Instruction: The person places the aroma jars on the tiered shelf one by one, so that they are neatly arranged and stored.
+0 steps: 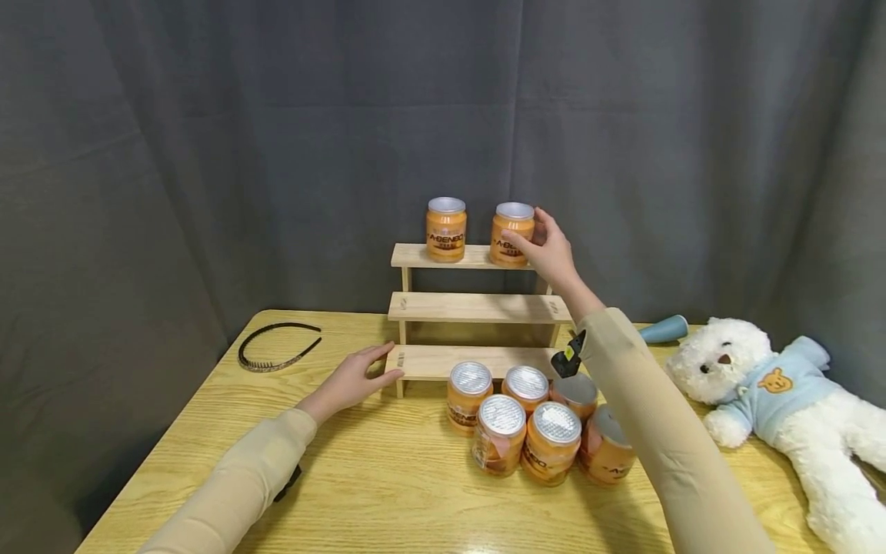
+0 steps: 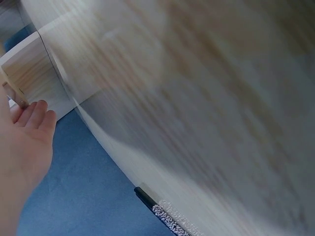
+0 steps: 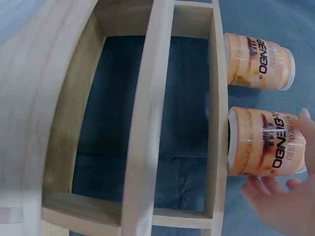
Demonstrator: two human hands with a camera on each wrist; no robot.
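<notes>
A three-tier wooden rack (image 1: 477, 308) stands on the table. My right hand (image 1: 551, 254) grips an orange can with a silver lid (image 1: 512, 235) by its side, at the right of the top tier. In the right wrist view that can (image 3: 268, 142) stands by the top board, fingers below it and thumb near its lid. A second can (image 1: 446, 231) stands upright to its left. My left hand (image 1: 349, 382) is at the left end of the bottom tier, thumb and fingers spread and touching it. In the left wrist view the left hand's fingers (image 2: 37, 115) look loosely bent.
Several more orange cans (image 1: 498, 435) cluster in front of the rack, partly behind the right forearm. A black headband (image 1: 277, 362) lies at the left. A white teddy bear (image 1: 775, 400) and a blue cone-like object (image 1: 664, 329) lie at the right. A grey curtain (image 1: 311, 154) hangs behind.
</notes>
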